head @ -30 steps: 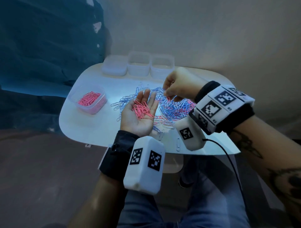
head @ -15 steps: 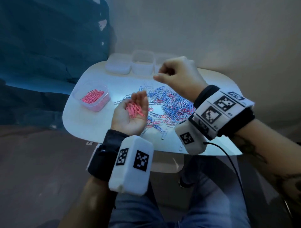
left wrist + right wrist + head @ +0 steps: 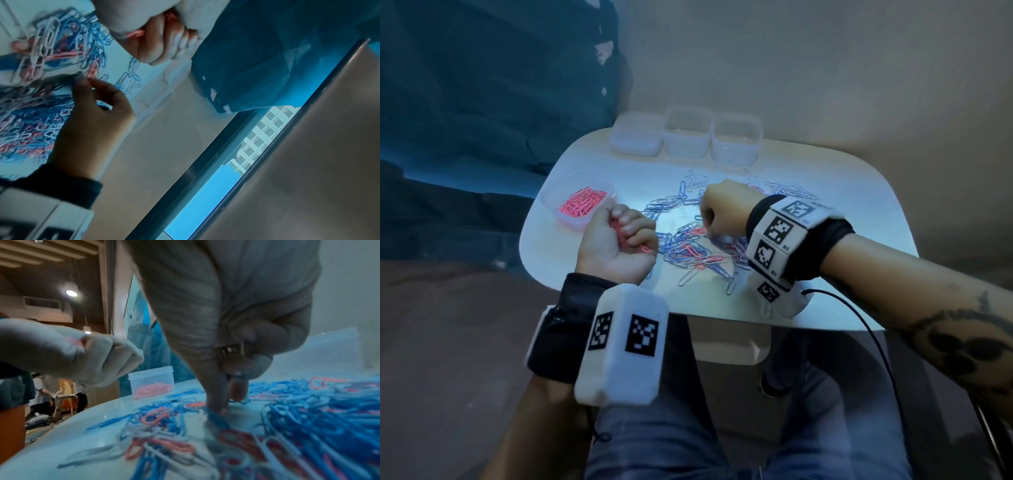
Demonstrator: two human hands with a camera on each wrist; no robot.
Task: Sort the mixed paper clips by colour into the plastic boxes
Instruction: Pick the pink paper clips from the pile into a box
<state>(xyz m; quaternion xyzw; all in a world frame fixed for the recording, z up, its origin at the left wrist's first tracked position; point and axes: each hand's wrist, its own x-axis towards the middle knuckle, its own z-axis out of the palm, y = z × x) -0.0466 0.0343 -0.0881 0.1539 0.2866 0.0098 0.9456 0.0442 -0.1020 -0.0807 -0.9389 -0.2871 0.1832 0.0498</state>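
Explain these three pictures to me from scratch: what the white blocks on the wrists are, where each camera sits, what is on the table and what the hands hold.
No machine works here: a person sorts with two bare hands. The white blocks with black square patterns strapped on the wrists are camera housings. The wide picture comes from a camera on the person's head, looking down. The other two come from those wrist cameras, looking along each hand.

On the round-cornered white table lies a mixed heap of blue, white and pink paper clips. At the left stands a clear plastic box holding pink clips. Three more clear plastic boxes stand in a row at the far edge; their contents cannot be told.

The left hand is curled round a bunch of pink paper clips. The right hand reaches fingertips down into the heap; whether it has pinched a clip yet cannot be told.
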